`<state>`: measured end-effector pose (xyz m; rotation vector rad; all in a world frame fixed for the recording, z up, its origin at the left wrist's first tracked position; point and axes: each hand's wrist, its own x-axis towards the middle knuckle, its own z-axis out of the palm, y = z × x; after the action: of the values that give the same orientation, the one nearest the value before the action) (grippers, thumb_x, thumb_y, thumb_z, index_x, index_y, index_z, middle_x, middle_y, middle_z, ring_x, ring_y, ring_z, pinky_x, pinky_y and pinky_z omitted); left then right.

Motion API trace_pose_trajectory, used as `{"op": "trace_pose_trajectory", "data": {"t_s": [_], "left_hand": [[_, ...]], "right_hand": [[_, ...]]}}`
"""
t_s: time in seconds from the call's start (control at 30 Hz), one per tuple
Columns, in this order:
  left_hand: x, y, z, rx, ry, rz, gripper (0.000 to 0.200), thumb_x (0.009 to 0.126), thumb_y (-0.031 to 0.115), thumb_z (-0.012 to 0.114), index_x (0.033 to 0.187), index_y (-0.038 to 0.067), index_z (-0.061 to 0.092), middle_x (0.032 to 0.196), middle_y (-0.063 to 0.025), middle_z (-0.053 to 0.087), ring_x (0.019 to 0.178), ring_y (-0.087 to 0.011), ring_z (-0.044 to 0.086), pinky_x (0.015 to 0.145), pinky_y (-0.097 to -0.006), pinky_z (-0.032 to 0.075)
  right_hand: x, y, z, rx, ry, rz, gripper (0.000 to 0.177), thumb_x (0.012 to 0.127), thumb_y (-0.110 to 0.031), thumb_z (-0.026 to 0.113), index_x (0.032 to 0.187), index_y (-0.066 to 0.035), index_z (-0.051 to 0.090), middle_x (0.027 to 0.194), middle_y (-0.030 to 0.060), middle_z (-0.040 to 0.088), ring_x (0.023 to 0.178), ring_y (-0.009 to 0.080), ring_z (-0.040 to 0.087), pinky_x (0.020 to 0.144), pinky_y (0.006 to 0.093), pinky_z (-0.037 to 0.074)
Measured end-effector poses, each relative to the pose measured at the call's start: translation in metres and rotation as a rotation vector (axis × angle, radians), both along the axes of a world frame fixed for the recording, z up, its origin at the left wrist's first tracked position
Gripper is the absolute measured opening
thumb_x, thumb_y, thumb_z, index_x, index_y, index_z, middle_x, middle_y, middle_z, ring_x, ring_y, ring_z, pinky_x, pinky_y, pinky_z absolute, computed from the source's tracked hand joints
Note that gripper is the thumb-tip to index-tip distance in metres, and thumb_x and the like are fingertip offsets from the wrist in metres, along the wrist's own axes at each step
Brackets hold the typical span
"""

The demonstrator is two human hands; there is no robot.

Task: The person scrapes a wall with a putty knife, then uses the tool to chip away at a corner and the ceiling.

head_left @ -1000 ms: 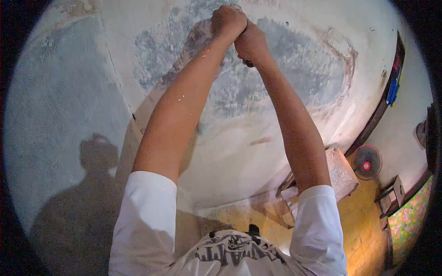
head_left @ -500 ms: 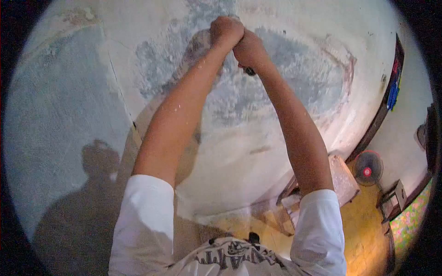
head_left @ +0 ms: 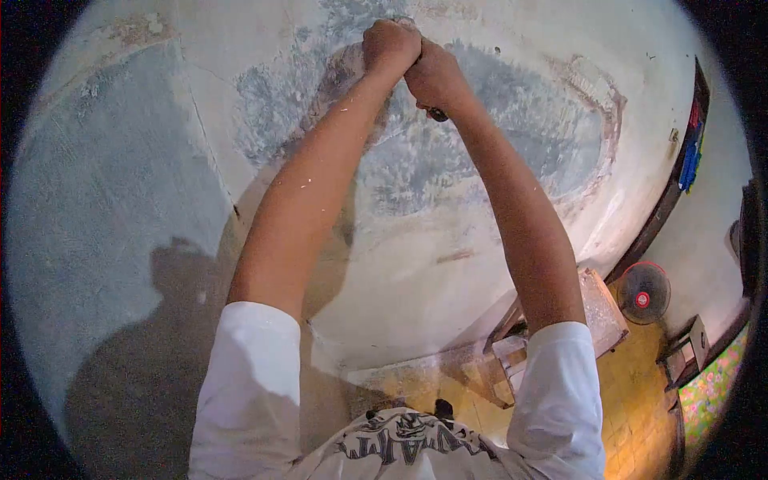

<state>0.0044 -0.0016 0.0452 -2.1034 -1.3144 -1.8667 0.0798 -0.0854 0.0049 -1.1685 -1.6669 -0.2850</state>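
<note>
Both my arms reach up to a wall [head_left: 432, 280] with peeling, patchy paint, bare grey in places. My right hand [head_left: 437, 78] is closed around a tool, and its dark rounded handle end [head_left: 437, 114] pokes out below the fist. Just above and to the left, my left hand [head_left: 390, 46] is closed too, pressed against the right hand. The front of the tool is hidden behind my hands, so its kind does not show. Small pale flecks lie on my left forearm.
A pinkish table [head_left: 602, 312] stands low on the right, beside a round fan [head_left: 643, 293] and a small wooden stool [head_left: 685, 350]. The floor [head_left: 632, 400] is yellow tile. A crack [head_left: 210, 152] runs down the wall on the left.
My two hands have shifted very slightly upward on the wall, still together. The view has tilted a little. The grip looks the same.
</note>
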Motion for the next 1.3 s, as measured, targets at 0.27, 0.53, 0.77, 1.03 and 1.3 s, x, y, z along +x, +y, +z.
{"op": "trace_pose_trajectory", "data": {"t_s": [0.27,0.53,0.77,1.03,1.3], "left_hand": [[-0.005,0.005,-0.009,0.021,0.033,0.016,0.052,0.085,0.042,0.053,0.101,-0.003,0.072,0.108,-0.0257,0.069,0.104,-0.0454,0.065,0.096,-0.0501,0.049],[-0.005,-0.008,-0.006,0.034,-0.038,-0.062,0.039,0.082,0.027,0.063,0.093,-0.01,0.07,0.101,-0.0353,0.066,0.101,-0.0465,0.066,0.092,-0.0497,0.053],[0.005,0.072,0.018,0.211,0.075,-0.012,0.041,0.087,0.03,0.06,0.097,-0.009,0.07,0.099,-0.0332,0.068,0.099,-0.0476,0.066,0.091,-0.0505,0.053],[-0.005,-0.008,-0.003,0.052,0.01,-0.03,0.045,0.089,0.034,0.057,0.093,-0.009,0.07,0.096,-0.0325,0.068,0.098,-0.0465,0.067,0.09,-0.0507,0.053],[-0.001,-0.019,-0.019,0.038,-0.043,-0.02,0.046,0.089,0.034,0.058,0.088,-0.01,0.07,0.095,-0.0355,0.066,0.096,-0.0487,0.066,0.09,-0.0514,0.053]], "right_hand": [[0.001,0.022,-0.014,0.162,-0.066,0.006,0.028,0.094,-0.022,0.053,0.102,0.003,0.062,0.072,0.0196,0.07,0.055,0.0318,0.07,0.057,0.0414,0.058],[-0.002,0.018,-0.014,0.244,-0.089,-0.111,0.029,0.09,-0.021,0.055,0.112,-0.002,0.061,0.099,0.0234,0.07,0.085,0.042,0.069,0.077,0.0466,0.056],[-0.006,0.026,-0.002,0.267,-0.038,-0.054,0.033,0.089,-0.022,0.057,0.116,-0.003,0.058,0.105,0.0235,0.069,0.094,0.0459,0.065,0.082,0.0494,0.053],[0.002,0.013,-0.007,0.102,0.012,0.024,0.032,0.089,-0.022,0.057,0.115,-0.003,0.06,0.105,0.0261,0.068,0.097,0.0487,0.063,0.083,0.0507,0.052],[0.006,0.013,-0.018,0.065,0.009,0.033,0.038,0.089,-0.019,0.056,0.125,-0.006,0.057,0.111,0.0263,0.066,0.1,0.0473,0.062,0.083,0.0521,0.052]]}}
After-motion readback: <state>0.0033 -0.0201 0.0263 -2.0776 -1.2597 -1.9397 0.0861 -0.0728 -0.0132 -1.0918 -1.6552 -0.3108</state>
